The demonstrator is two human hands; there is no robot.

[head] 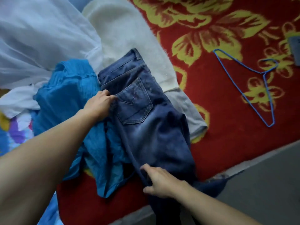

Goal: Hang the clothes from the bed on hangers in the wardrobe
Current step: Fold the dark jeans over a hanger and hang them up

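A pair of blue jeans point(146, 120) lies on the bed, back pocket up, waistband away from me, legs running off the near edge. My left hand point(100, 104) grips the jeans' left edge beside the pocket, fingers curled into the denim. Lower down, my right hand point(159, 181) holds the left seam of the leg, thumb and fingers curled around the fold. A blue wire hanger point(266, 98) lies flat on the red blanket, well to the right of the jeans.
A bright blue garment point(68, 98) is bunched left of the jeans, a sheer white one point(40, 43) behind it, and a cream one point(123, 34) with a grey piece point(191, 114) under the jeans. The red flowered blanket point(219, 88) covers the bed; grey floor point(267, 184) at lower right.
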